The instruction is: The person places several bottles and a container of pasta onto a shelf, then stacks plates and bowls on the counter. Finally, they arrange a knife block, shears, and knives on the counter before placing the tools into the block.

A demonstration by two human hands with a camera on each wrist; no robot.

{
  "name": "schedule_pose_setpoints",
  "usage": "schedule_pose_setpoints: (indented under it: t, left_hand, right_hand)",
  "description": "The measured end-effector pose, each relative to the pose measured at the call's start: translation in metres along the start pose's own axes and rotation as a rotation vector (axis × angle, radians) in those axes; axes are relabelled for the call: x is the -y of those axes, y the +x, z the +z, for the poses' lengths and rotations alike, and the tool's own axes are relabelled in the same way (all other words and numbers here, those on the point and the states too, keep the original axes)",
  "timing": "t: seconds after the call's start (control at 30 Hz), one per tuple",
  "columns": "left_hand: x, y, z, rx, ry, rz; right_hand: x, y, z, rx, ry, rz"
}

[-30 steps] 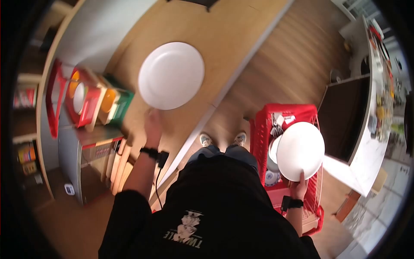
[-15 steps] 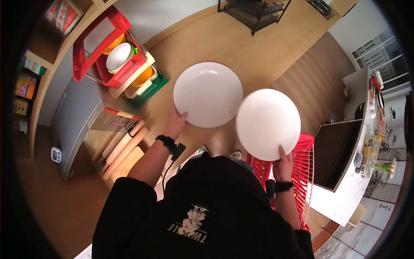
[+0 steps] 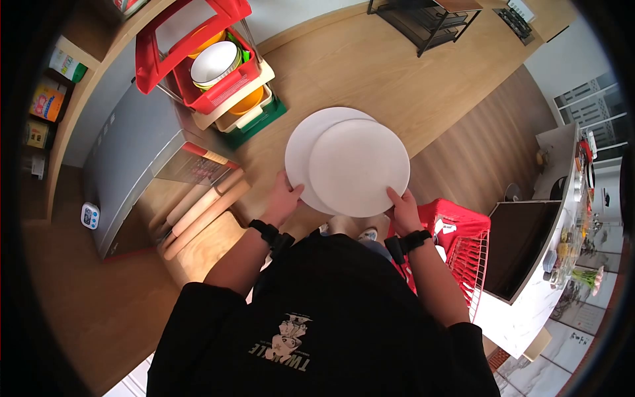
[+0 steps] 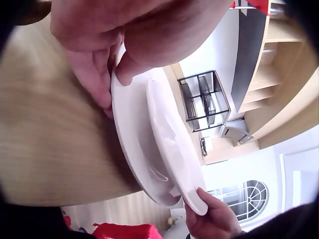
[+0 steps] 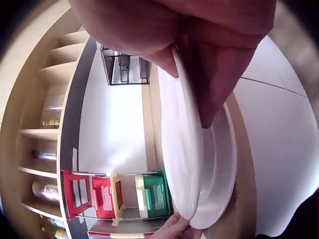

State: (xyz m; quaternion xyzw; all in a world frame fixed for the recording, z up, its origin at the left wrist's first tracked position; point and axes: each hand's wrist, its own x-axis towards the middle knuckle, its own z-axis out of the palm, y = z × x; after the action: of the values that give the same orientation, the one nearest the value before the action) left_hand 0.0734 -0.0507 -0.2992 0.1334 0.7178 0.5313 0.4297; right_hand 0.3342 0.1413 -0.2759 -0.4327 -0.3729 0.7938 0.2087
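Two round white plates overlap in front of the person in the head view. My left hand (image 3: 283,200) pinches the near-left rim of the larger, lower plate (image 3: 299,156), thumb on top. The smaller plate (image 3: 359,168) lies over its right part, its right rim pinched by my right hand (image 3: 405,213). In the left wrist view the smaller plate (image 4: 174,144) sits tilted above the larger plate (image 4: 130,129); whether they touch I cannot tell. The right wrist view shows fingers on both faces of the smaller plate (image 5: 180,144), the larger plate (image 5: 219,174) behind it.
A rack of red, cream and green bins (image 3: 228,92) with bowls stands on the wooden counter (image 3: 331,66) at the left, beside a grey cabinet (image 3: 142,152) and rolling pins (image 3: 205,212). A black rack (image 3: 430,26) stands farther back. At the right is a red basket (image 3: 463,231).
The smaller plate has come left from above the red basket and now overlaps the larger one. My left hand has taken hold of the larger plate's rim. The head view has shifted.
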Motion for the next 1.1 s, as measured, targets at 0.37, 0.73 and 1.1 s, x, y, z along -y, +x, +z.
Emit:
schedule_pose_setpoints:
  t: [0.37,0.73,1.1]
  left_hand:
    - [-0.007,0.001,-0.001,0.09,-0.014,-0.092]
    - [-0.014,-0.003,0.009,0.048,-0.313,-0.189]
    - [0.005,0.006,0.004,-0.063,0.025,-0.086]
  right_hand:
    - [0.034,0.005,0.021,-0.196,-1.086,0.068]
    - [0.025,0.009,0.051,-0.182,-1.67,-0.241]
    - [0.002,0.014,0.039,-0.12,-1.439,-0.341]
